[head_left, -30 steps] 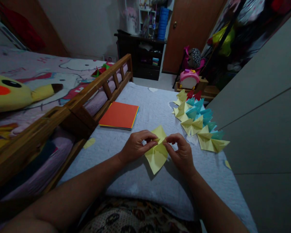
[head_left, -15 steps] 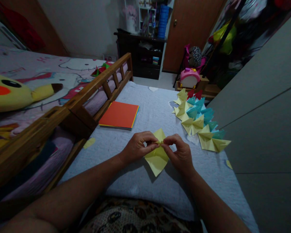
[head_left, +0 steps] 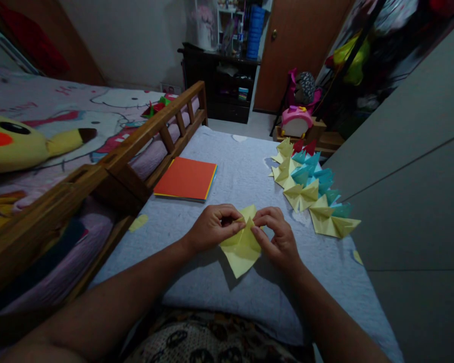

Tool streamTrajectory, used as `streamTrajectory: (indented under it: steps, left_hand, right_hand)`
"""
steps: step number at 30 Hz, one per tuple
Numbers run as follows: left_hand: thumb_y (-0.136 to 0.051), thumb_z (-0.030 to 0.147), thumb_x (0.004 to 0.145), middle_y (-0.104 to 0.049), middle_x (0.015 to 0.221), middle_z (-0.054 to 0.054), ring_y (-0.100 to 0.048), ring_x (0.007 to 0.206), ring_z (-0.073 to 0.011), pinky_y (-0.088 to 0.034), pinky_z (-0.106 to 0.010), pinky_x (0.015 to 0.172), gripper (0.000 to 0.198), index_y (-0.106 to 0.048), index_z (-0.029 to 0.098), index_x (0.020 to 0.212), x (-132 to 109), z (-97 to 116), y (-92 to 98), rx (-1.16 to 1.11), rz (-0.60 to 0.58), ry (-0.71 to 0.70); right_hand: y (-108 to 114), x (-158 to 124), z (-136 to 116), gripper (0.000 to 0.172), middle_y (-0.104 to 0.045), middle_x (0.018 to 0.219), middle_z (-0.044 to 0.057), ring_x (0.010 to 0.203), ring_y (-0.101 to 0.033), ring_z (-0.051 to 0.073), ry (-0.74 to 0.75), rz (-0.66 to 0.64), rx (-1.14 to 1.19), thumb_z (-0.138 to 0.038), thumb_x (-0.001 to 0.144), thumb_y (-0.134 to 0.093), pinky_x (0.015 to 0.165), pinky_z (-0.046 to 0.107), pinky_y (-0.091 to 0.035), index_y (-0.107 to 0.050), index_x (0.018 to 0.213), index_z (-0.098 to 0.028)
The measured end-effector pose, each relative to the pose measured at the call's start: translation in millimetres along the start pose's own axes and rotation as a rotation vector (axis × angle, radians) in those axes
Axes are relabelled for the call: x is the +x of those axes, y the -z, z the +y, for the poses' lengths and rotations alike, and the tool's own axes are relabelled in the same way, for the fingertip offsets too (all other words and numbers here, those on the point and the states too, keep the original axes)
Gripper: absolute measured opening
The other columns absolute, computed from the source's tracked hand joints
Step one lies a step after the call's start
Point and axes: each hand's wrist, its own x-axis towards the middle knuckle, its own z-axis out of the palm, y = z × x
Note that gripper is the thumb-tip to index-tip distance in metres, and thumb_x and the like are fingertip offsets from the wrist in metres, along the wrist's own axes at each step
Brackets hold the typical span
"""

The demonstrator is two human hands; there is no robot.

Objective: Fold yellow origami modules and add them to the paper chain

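Both hands pinch a partly folded sheet of yellow origami paper (head_left: 241,254) held just in front of me over the bed. My left hand (head_left: 214,227) grips its left side between thumb and fingers. On the opposite side, my right hand (head_left: 276,234) has thumb and fingertips closed on the paper's edge. A small pointed fold stands up between the two hands, and one corner hangs toward me. The fingers cover part of the creases.
A stack of coloured paper (head_left: 187,179), orange on top, lies at left by the wooden bed rail (head_left: 155,126). Folded yellow paper pieces (head_left: 300,194) and blue folded pieces (head_left: 312,171) form rows at right, beside a pale cabinet (head_left: 412,201). A yellow plush toy (head_left: 18,146) rests beyond the rail.
My hands have moved slightly apart at the middle of the yellow paper. A pointed fold now shows between them, and the near corner has shifted a little left and toward me.
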Motion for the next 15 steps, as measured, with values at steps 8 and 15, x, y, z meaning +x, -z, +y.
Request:
streamTrajectory:
  steps: [8, 15]
  left_hand:
    - [-0.071, 0.026, 0.08, -0.07, 0.075, -0.005, -0.06, 0.067, -0.0154, -0.045, -0.027, 0.059, 0.01, -0.077, 0.018, 0.078, 1.5, -4.9, 3.9, -0.076, -0.061, 0.098]
    - [-0.07, 0.029, 0.082, -0.064, 0.068, -0.002, -0.052, 0.06, -0.0119, -0.038, -0.025, 0.055, 0.016, -0.075, 0.016, 0.074, 2.5, -5.9, 5.0, -0.049, -0.096, 0.126]
  right_hand:
    - [-2.6, 0.3, 5.1, 0.011, -0.062, 0.086, 0.003, 0.088, -0.056, 0.021, -0.055, -0.033, 0.014, -0.018, 0.09, -0.06, 0.08, 0.037, -0.044, -0.062, 0.081, -0.024]
    - [-3.8, 0.8, 7.0, 0.009, -0.063, 0.087, 0.003, 0.088, -0.057, 0.021, -0.02, -0.06, 0.025, -0.017, 0.091, -0.059, 0.08, 0.037, -0.046, -0.063, 0.087, -0.024]
